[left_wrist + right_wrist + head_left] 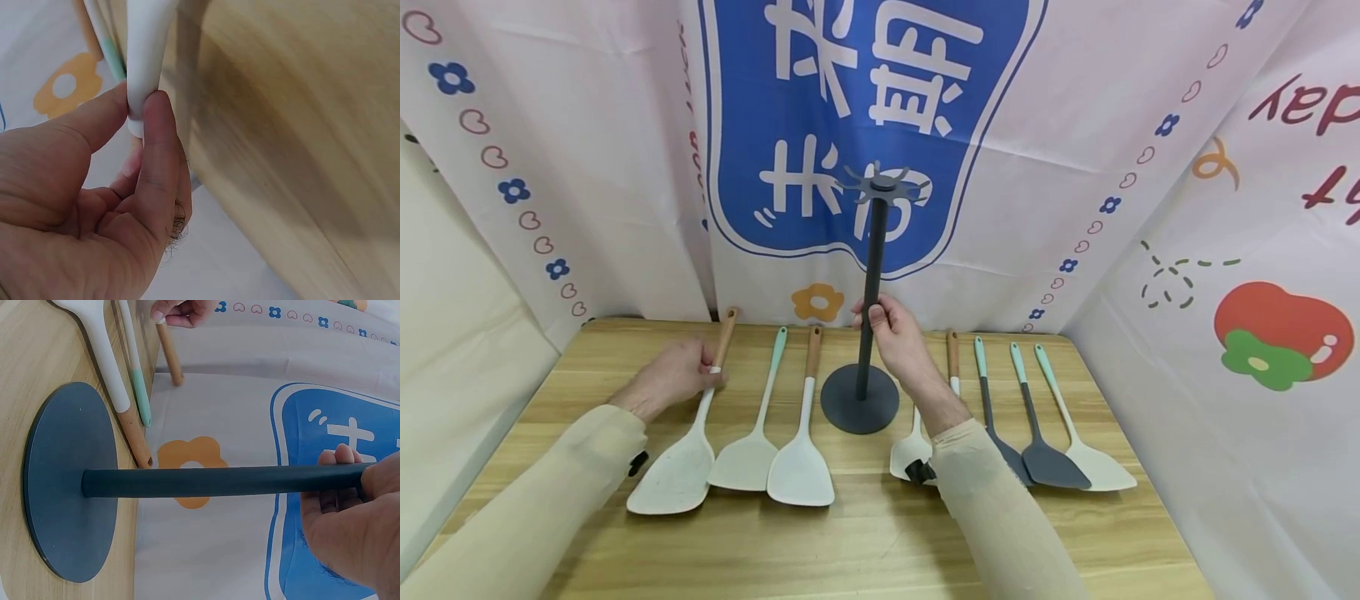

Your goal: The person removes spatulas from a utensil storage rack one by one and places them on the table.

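Note:
At the left, my left hand (677, 373) pinches a white spatula (673, 475) with a brown wooden grip. In the left wrist view, thumb and fingertips hold its white shaft (147, 50) just by the grip. The broad blade lies low near the table. My right hand (901, 342) is wrapped around the pole of a dark utensil stand (872, 267), which stands upright. Its round base (69, 519) rests on the table, and a ring of hooks (883, 183) at the top carries nothing.
Beside the held spatula lie a mint-handled spatula (747, 463) and a wooden-handled white one (802, 475). Right of the stand are several more utensils, including a dark spatula (1051, 465) and a pale one (1101, 468). Printed cloth (625, 192) hangs behind the wooden table (880, 550).

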A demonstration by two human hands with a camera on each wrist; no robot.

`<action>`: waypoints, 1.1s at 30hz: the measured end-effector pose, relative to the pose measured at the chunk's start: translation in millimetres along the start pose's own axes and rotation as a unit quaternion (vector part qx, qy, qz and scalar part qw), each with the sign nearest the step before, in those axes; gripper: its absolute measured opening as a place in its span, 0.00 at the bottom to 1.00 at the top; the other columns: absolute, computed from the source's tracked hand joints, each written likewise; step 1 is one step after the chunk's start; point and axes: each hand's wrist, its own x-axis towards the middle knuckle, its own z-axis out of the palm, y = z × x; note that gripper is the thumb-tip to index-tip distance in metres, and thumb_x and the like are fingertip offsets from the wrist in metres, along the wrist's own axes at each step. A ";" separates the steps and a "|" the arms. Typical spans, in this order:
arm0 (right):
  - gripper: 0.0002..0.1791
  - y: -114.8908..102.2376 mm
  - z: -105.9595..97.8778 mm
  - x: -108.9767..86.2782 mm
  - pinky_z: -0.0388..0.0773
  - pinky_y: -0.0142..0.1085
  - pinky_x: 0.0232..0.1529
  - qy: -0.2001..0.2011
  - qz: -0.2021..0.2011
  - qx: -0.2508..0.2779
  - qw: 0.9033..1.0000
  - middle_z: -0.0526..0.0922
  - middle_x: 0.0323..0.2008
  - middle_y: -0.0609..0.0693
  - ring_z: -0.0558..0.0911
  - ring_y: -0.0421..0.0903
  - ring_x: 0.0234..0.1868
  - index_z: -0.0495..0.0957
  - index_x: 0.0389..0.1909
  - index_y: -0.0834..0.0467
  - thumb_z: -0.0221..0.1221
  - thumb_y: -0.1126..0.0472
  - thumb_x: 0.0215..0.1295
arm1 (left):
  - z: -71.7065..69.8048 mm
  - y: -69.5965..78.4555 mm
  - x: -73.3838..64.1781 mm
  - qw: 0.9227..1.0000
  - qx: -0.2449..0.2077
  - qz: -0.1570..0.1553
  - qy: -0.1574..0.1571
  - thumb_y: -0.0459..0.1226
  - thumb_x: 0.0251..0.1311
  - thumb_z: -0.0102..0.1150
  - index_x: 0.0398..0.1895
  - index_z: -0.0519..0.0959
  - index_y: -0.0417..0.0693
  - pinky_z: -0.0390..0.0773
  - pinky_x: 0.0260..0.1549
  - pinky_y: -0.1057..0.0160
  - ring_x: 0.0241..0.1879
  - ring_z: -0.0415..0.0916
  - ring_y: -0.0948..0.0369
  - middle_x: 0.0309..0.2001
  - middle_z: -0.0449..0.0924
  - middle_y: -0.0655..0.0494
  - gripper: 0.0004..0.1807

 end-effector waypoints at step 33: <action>0.21 -7.0 -24.7 -3.5 0.84 0.59 0.82 -0.043 -0.016 -0.092 0.995 0.90 0.70 0.66 0.89 0.63 0.73 0.82 0.77 0.63 0.54 0.58 0.96 | -34.9 29.3 -10.7 0.984 0.058 0.075 0.151 0.41 0.88 0.62 0.53 0.84 0.33 0.89 0.41 0.45 0.41 0.87 0.46 0.47 0.90 0.34 0.16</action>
